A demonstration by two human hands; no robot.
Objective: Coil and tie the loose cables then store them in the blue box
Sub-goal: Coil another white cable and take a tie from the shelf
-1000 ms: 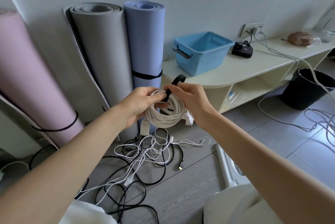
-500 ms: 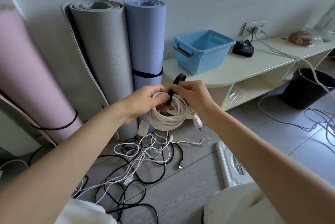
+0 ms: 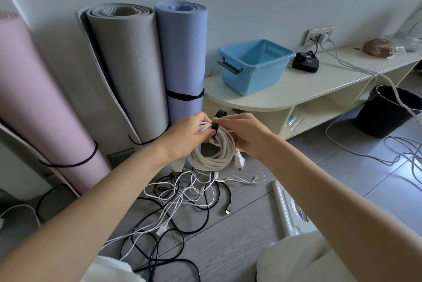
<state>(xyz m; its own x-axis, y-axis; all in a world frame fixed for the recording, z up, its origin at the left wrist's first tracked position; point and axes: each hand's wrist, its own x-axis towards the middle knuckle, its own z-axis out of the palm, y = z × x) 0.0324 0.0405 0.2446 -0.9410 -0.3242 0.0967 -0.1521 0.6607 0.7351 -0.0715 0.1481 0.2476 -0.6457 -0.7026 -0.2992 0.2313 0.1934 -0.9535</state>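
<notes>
A coiled white cable hangs in front of me above the floor. My left hand grips the coil's top left. My right hand holds the coil's top right and pinches a black tie strap that wraps over the strands, its free end looping up behind my fingers. A white plug dangles at the coil's right side. The blue box stands open on the cream low shelf, beyond my hands. A tangle of loose white and black cables lies on the floor below the coil.
Three rolled mats, pink, grey and lilac, lean on the wall at left. A black charger sits on the shelf by a wall socket. A black bin and grey cables lie at right. A white scale lies on the floor.
Both hands have lowered slightly with the coil. The black strap now sits tighter across the strands at the coil's top, and the white plug hangs lower at the right.
</notes>
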